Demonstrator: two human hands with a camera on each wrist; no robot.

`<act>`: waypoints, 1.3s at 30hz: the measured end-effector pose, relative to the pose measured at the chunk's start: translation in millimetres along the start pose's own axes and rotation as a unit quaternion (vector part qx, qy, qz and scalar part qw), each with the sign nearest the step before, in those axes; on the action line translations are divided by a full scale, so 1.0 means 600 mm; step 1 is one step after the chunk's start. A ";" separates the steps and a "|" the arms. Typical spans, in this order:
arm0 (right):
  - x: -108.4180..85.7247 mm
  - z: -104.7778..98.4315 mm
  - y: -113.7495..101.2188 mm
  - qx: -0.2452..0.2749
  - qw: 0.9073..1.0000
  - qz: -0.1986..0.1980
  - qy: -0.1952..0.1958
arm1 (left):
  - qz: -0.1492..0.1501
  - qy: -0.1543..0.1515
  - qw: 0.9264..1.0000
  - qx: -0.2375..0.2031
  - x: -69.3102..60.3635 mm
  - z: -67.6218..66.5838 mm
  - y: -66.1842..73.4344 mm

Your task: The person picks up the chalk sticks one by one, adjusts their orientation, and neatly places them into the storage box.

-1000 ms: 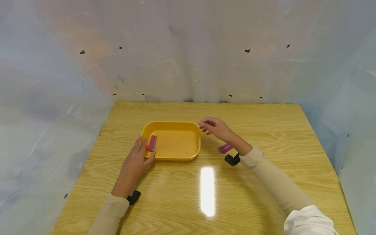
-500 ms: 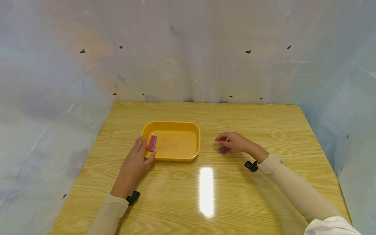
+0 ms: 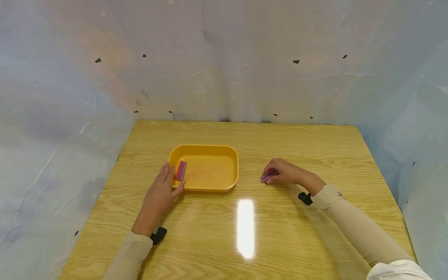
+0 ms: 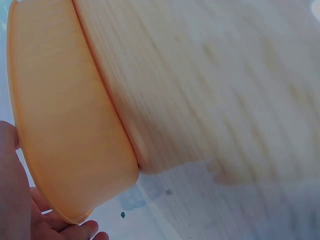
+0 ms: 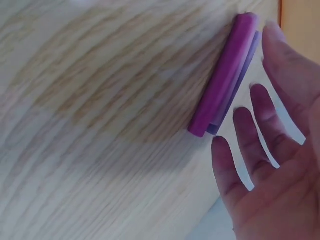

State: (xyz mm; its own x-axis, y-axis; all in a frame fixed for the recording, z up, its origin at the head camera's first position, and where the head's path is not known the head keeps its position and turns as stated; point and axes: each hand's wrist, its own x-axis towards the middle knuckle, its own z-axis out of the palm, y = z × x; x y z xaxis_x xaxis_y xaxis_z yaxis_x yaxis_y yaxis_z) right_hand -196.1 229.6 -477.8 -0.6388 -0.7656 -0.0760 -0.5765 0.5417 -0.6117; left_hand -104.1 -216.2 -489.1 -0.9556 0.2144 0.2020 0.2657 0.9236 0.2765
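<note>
In the head view, my left hand (image 3: 157,194) lies at the near left corner of a yellow tray (image 3: 210,189), fingers nearly straight along its end and thumb at the near rim. The left wrist view shows these fingers touching the rim of the tray (image 4: 75,110). Inside the tray, at its left end, a red stick (image 3: 179,170) lies beside purplish sticks (image 3: 183,171). Right of the tray, my right hand (image 3: 285,172) is over more sticks on the table. The right wrist view shows a magenta stick (image 5: 225,75) and a purple stick (image 5: 240,82) side by side, with relaxed fingers just apart from them.
The wood-grain table (image 3: 210,229) carries a bright light reflection (image 3: 246,229). A pale, marked sheet (image 3: 224,70) rises behind the table and along its sides. A black wrist camera (image 3: 305,198) sits beneath my right wrist and another (image 3: 159,235) by my left.
My right hand has moved from beside the tray's right rim rightward and nearer to me, down to the sticks on the table. My left hand, the tray and its sticks stay put.
</note>
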 end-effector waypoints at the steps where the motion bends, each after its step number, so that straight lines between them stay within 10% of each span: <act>1: -0.001 0.000 0.001 -0.017 1.000 0.002 0.005 | -0.002 -0.001 1.000 0.000 0.000 0.000 0.000; 17: 0.003 -0.002 0.009 -0.077 0.996 0.036 -0.006 | -0.005 -0.008 1.000 0.001 0.000 0.000 0.001; 39: 0.006 0.000 0.005 0.014 0.995 0.094 -0.028 | 0.005 0.006 1.000 -0.007 0.003 0.000 -0.001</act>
State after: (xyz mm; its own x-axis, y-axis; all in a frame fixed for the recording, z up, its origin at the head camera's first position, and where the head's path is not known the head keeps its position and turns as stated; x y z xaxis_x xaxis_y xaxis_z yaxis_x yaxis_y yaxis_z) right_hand -200.1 228.2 -479.8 -0.7036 -0.6709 -0.2344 -0.4356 0.6677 -0.6037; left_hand -105.8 -216.4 -488.9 -0.9516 0.2188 0.2160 0.2760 0.9174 0.2868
